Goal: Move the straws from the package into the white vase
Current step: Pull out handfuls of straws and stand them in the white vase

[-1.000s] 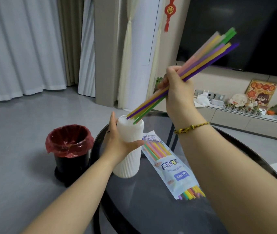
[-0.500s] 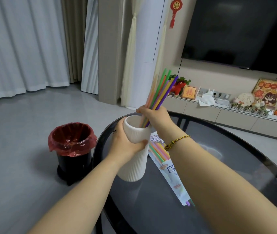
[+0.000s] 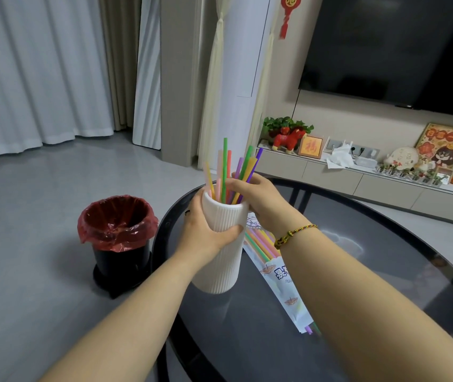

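left hand [image 3: 206, 230] grips white vase [image 3: 221, 260] near table [image 3: 344, 271] edge, straws [image 3: 233, 172] inside.

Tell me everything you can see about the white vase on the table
The white vase is a tall cylinder with fine vertical ribs and a matte finish that looks ceramic or plastic. It stands upright near the edge of the dark glass table, its mouth open at the top. The left hand wraps around its upper half. A bunch of coloured straws sticks up out of it, fanned apart, and the right hand rests at the rim among them. The straw package lies just beside it.
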### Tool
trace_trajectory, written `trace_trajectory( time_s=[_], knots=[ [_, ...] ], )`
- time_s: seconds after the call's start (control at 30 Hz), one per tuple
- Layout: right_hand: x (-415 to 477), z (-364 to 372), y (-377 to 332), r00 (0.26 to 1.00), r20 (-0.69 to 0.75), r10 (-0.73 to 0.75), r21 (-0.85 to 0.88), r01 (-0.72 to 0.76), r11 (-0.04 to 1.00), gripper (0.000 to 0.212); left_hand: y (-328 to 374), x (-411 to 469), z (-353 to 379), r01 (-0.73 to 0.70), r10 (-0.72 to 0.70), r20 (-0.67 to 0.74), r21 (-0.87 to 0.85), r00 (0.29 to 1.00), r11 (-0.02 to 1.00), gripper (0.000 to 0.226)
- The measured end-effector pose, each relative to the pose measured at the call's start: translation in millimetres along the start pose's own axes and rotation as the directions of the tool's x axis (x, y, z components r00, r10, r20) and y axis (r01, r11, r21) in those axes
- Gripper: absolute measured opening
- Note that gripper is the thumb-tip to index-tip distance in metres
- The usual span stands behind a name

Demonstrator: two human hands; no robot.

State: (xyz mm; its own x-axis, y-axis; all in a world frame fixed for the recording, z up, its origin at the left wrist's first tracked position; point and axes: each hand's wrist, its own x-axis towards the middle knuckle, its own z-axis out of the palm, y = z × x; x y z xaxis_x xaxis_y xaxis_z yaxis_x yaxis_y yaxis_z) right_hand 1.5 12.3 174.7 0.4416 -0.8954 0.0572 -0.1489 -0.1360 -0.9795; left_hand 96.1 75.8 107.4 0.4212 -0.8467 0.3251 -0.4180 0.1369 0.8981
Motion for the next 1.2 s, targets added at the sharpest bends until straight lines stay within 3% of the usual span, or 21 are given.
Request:
trace_trajectory(
  time_s=[0.03, 0.17, 0.3, 0.4, 0.47, 0.53, 0.6, 0.67, 0.73, 0.9, 1.0, 1.07, 1.2],
  knots=[
    [-1.7, -0.5, -0.5, 1.000, -0.005, -0.001, -0.013, 0.001, 1.000, 0.002, 0.1, -0.2, -0.9, 0.003, -0.003, 0.004, 0.005, 1.000, 1.000, 0.094],
    [-12.4, -11.3, -3.8, 0.997, -0.073, -0.012, -0.038, 0.009, 0.999, 0.038, -0.2, -9.6, -4.6, 0.009, -0.009, 0.023, 0.010, 1.000, 1.000, 0.088],
    [-34.2, -34.2, -3.1, 0.992, -0.116, -0.048, -0.079, 0.039, 0.996, 0.049, -3.6, -34.4, -1.3, 0.040, -0.026, -0.138, 0.101, 0.990, 0.994, 0.079],
    [-55.7, -57.1, 5.9, 0.983, -0.176, -0.059, -0.121, 0.038, 0.992, 0.042, -8.0, -61.2, 4.2, -0.066, 0.134, -0.366, 0.192, 0.921, 0.979, 0.050],
    [-70.7, -74.6, 17.4, 0.971, -0.234, -0.048, -0.183, 0.005, 0.983, 0.041, -8.6, -80.4, 12.8, -0.171, 0.252, -0.374, 0.237, 0.892, 0.956, 0.036],
    [-84.9, -93.7, 31.5, 0.951, -0.309, -0.020, -0.265, -0.066, 0.962, 0.040, -10.7, -95.5, 26.3, -0.265, 0.322, -0.237, 0.244, 0.917, 0.933, 0.033],
    [-98.7, -111.2, 46.2, 0.934, -0.354, 0.042, -0.335, -0.169, 0.927, 0.039, -11.8, -105.4, 43.2, -0.291, 0.291, 0.029, 0.218, 0.956, 0.932, 0.025],
    [-111.8, -125.7, 60.1, 0.918, -0.374, 0.132, -0.380, -0.282, 0.881, 0.038, -15.9, -111.4, 63.6, -0.304, 0.222, 0.290, 0.279, 0.931, 0.911, 0.032],
    [-122.4, -138.5, 75.3, 0.889, -0.399, 0.226, -0.401, -0.391, 0.828, 0.040, -20.9, -114.7, 84.1, -0.290, 0.106, 0.453, 0.357, 0.885, 0.888, 0.047],
    [-138.5, -146.8, 117.2, 0.816, -0.342, 0.467, -0.428, -0.577, 0.695, 0.035, -27.5, -115.3, 110.2, -0.272, -0.044, 0.539, 0.493, 0.841, 0.826, 0.055],
    [-135.0, -141.7, 132.8, 0.807, -0.281, 0.520, -0.361, -0.591, 0.722, 0.031, -33.7, -112.1, 115.2, -0.335, -0.048, 0.576, 0.539, 0.816, 0.773, 0.052],
    [-129.6, -136.6, 135.8, 0.805, -0.241, 0.541, -0.356, -0.593, 0.723, 0.014, -35.5, -111.8, 116.7, -0.366, -0.059, 0.598, 0.563, 0.799, 0.741, 0.050],
    [-117.6, -131.5, 139.5, 0.802, -0.204, 0.561, -0.416, -0.590, 0.692, 0.026, -36.4, -111.4, 117.7, -0.382, -0.066, 0.598, 0.590, 0.799, 0.711, 0.049]
  ],
)
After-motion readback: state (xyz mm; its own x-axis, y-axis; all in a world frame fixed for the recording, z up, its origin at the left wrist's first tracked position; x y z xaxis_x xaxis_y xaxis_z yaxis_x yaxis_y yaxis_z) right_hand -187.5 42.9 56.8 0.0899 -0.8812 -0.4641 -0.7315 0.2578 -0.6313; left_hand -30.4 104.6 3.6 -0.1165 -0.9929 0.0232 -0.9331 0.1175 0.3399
